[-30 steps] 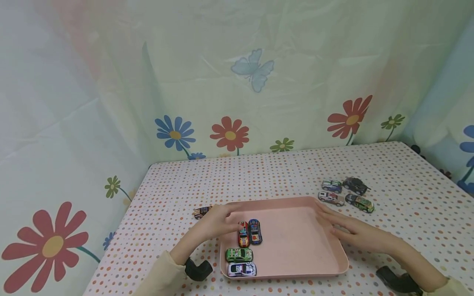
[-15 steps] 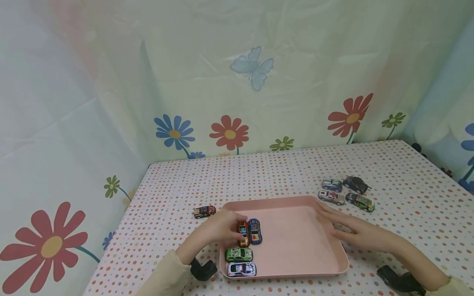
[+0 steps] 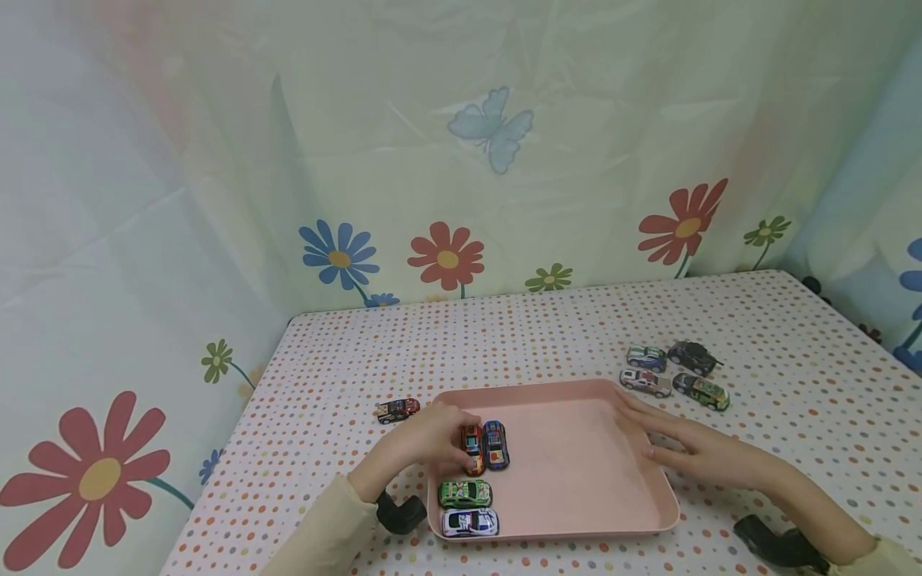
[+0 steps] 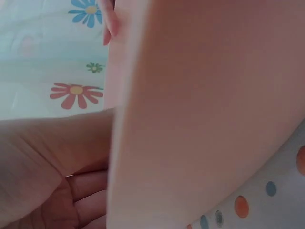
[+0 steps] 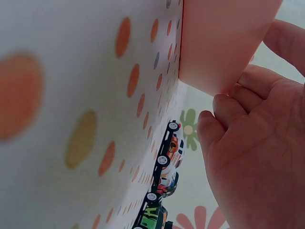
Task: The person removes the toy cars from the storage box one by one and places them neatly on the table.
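Note:
My left hand point(image 3: 430, 436) reaches over the left wall of a pink tray point(image 3: 576, 468). Thumb and fingers pinch a red toy car point(image 3: 472, 450) by its ends. A blue toy car point(image 3: 496, 445) lies right beside it. Nearer in the tray are a green toy car point(image 3: 465, 494) and a white-and-purple toy car point(image 3: 471, 522). In the left wrist view the tray wall point(image 4: 200, 119) hides my fingertips. My right hand point(image 3: 702, 454) rests against the tray's right side, fingers extended; the right wrist view shows them touching its outer wall point(image 5: 219, 47).
Several toy cars stand behind the right hand, among them a white one point(image 3: 644, 382), a black one point(image 3: 691, 358) and a green-yellow one point(image 3: 701, 392). Another toy car point(image 3: 397, 410) sits left of the tray. A dotted cloth point(image 3: 504, 344) covers the table; a flowered curtain hangs behind.
My left hand has moved right and down into the tray, and its fingers have closed on the red toy car. The right hand has stayed at the tray's side.

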{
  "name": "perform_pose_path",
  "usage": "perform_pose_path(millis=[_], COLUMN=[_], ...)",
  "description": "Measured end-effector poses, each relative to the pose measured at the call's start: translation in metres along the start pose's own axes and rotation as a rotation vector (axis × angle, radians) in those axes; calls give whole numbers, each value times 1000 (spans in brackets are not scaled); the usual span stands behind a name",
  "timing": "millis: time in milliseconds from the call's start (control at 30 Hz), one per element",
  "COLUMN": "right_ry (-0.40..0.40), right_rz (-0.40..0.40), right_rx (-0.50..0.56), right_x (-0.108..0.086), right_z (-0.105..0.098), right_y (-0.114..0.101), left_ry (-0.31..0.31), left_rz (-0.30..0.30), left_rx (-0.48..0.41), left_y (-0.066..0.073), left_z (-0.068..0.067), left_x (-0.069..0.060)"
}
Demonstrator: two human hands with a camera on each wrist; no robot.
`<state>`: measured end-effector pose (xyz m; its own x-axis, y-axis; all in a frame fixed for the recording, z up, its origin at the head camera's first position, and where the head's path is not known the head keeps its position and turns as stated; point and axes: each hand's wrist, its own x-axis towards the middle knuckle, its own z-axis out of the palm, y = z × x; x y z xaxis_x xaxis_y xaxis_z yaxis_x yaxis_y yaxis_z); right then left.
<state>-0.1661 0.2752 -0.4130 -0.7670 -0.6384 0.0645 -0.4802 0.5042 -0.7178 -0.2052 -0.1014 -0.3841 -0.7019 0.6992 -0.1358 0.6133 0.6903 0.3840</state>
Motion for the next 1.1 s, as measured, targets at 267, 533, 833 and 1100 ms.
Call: perform_pose_path(millis=[267,533,833,1100], right_ry=[-4,-6,-13,-7], right_rz=[-3,-4,-2,-21], right_rx=[6,2,10,32], right_x=[1,0,0,0], right_z=[0,-1,-2,-1], right_y=[-1,-1,-2,-2], left_ry=[53,113,211,263], left_rz=[-66,-75,-39,-36], left_rx=[-21,-57,-115,-124], left_y=[1,1,4,10], left_z=[-1,1,-3,-6], left_x=[-1,-5,-14,-20])
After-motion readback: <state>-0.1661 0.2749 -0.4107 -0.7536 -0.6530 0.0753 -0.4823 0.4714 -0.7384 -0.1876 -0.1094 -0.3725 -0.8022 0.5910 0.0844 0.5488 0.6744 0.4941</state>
